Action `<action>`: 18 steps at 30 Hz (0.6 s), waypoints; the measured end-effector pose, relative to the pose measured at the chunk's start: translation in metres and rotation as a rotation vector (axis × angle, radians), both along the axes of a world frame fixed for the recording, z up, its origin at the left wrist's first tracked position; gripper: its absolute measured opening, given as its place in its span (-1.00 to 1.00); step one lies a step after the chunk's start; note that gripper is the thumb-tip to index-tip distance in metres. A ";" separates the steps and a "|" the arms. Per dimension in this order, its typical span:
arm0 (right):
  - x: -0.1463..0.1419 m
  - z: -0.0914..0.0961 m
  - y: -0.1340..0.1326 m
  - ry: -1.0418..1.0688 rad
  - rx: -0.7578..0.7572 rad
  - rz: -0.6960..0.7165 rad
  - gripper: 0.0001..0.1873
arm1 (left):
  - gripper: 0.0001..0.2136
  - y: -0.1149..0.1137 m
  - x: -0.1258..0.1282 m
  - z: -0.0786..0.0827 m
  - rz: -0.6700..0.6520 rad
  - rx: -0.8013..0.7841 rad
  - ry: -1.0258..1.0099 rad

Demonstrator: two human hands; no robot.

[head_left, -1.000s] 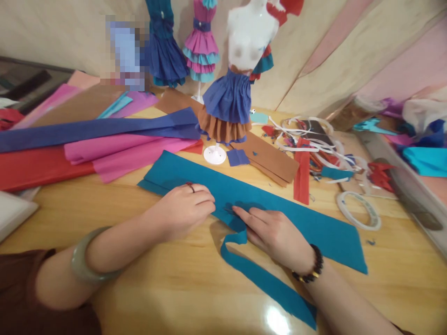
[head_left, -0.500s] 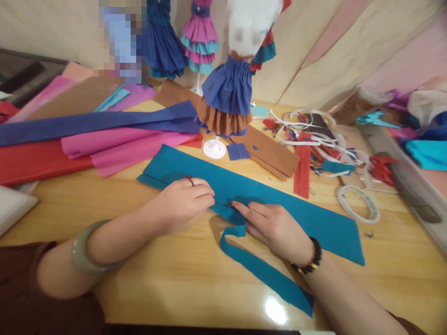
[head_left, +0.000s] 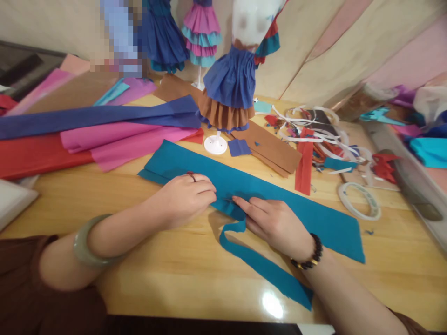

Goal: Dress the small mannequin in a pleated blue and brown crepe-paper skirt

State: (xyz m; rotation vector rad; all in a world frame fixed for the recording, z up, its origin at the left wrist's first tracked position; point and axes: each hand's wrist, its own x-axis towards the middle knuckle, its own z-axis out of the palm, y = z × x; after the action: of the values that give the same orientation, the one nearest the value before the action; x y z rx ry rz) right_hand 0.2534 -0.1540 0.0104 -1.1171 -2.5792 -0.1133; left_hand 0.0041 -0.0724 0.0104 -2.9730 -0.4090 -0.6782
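Observation:
A long teal crepe paper sheet (head_left: 307, 216) lies across the wooden table (head_left: 167, 270). A narrow teal strip (head_left: 265, 270) curls off its near edge toward me. My left hand (head_left: 183, 197), fingers curled, pinches the sheet's near edge at the middle. My right hand (head_left: 275, 223) lies on the sheet just right of it, fingers pressed together and pointing left, pinching the paper where the strip branches off. The fingertips of both hands nearly touch.
A small mannequin (head_left: 228, 88) in a blue and brown paper skirt stands behind the sheet. Blue, pink and red crepe rolls (head_left: 87, 139) lie at left. Brown paper (head_left: 275, 151), a red strip (head_left: 303, 165), white scraps and a tape roll (head_left: 359, 200) lie at right.
Both hands stay pinched on the teal sheet's near edge and have hardly moved. The view has shifted slightly.

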 end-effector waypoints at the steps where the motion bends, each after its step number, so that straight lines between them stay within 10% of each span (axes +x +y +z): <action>1: 0.000 0.000 0.000 -0.002 -0.001 0.000 -0.63 | -0.76 0.000 0.000 0.000 0.000 -0.002 -0.001; 18: -0.001 -0.001 0.000 0.003 -0.006 0.012 -0.63 | -0.76 -0.001 0.001 0.000 -0.005 -0.011 0.012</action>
State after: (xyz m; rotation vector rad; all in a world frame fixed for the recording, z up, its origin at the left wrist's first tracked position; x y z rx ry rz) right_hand 0.2525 -0.1539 0.0098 -1.1021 -2.5845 -0.1013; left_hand 0.0053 -0.0732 0.0103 -2.9875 -0.4065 -0.6606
